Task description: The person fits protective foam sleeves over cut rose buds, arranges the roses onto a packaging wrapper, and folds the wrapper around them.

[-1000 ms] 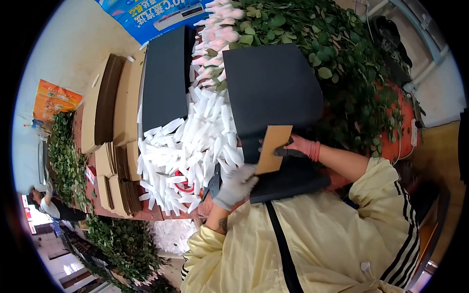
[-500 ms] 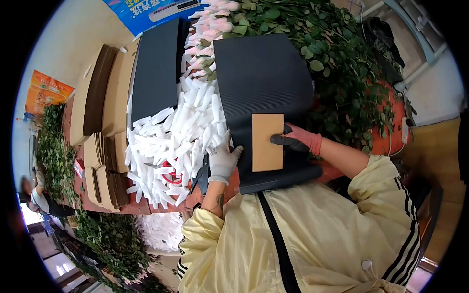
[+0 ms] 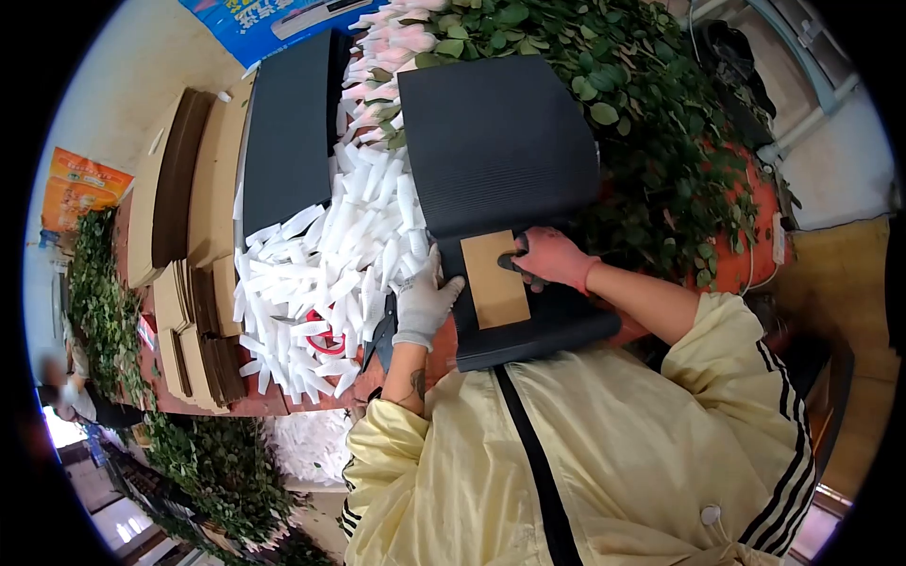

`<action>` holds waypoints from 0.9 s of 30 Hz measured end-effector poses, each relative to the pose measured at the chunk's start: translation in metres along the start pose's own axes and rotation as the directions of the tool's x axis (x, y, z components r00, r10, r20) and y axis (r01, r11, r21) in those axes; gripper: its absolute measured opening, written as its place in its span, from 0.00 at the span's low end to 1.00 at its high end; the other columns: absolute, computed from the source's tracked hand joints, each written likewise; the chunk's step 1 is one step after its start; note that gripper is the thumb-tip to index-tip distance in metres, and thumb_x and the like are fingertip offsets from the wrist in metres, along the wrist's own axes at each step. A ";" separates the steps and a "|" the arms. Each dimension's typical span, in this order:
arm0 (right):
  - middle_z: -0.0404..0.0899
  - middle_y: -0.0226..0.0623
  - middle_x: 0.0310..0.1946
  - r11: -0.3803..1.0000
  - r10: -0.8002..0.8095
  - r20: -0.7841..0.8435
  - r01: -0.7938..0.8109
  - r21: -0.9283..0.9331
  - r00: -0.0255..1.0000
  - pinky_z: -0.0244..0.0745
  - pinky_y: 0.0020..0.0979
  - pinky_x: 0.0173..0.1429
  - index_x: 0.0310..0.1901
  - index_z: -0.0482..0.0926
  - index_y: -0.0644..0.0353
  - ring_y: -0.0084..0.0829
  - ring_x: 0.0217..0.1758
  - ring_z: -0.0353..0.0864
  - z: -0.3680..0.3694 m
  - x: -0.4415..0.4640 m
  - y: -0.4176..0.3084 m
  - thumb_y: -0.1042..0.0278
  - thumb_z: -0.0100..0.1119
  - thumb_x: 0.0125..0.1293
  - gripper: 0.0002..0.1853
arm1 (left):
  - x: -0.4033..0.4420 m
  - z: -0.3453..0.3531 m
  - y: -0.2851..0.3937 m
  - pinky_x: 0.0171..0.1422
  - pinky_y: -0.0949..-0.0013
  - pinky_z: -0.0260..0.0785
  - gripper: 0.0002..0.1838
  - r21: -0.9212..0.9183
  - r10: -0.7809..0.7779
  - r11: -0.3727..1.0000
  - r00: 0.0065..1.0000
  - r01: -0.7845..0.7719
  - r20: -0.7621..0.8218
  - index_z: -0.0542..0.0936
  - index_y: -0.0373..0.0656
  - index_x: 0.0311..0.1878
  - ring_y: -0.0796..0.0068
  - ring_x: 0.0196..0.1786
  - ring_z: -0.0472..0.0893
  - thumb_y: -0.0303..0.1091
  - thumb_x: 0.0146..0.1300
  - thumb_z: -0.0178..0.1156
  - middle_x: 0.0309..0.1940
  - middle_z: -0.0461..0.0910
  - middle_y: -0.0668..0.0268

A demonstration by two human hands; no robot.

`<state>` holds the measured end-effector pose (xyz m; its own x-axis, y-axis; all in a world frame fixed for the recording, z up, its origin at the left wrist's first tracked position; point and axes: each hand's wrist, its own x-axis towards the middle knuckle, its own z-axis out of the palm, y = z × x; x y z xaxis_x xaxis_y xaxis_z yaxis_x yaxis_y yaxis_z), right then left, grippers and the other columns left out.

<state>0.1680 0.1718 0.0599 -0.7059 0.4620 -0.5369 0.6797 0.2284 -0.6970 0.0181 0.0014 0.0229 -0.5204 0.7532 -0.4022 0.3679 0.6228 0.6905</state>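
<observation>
A small brown cardboard piece lies tilted on a black ribbed sheet, whose near end is rolled or folded against my jacket. My right hand, in a pink glove with dark fingertips, is closed at the cardboard's upper right edge with curled fingers. In a whitish glove, my left hand rests at the sheet's left edge, thumb apart from the other fingers. Beside it lies a heap of white mesh sleeves. Black scissor-like blades and a red handle show among the sleeves.
Pink-tipped wrapped flowers and leafy stems cover the far side. Another dark sheet and stacked cardboard stand to the left. A blurred person is at far left. A metal-framed rack stands at right.
The cardboard has shifted left and tilted. My right hand has moved left and up with it, its fingers now more curled. My left hand stays by the sheet's edge; the view has shifted slightly.
</observation>
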 end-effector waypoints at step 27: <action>0.77 0.41 0.45 0.020 -0.876 0.188 0.423 -0.906 0.445 0.63 0.28 0.60 0.49 0.73 0.54 0.29 0.44 0.77 0.027 -0.003 0.005 0.55 0.55 0.60 0.18 | -0.007 0.028 -0.019 0.73 0.43 0.33 0.46 0.588 0.426 0.781 0.866 -0.207 -0.261 0.58 0.32 0.66 0.47 0.60 0.70 0.55 0.52 0.60 0.54 0.72 0.43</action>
<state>0.1676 0.1488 0.0454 -0.9467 -0.1558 0.2821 -0.1041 0.9763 0.1899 0.0365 -0.0096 -0.0046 -0.4949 0.8629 0.1024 0.8489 0.4550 0.2692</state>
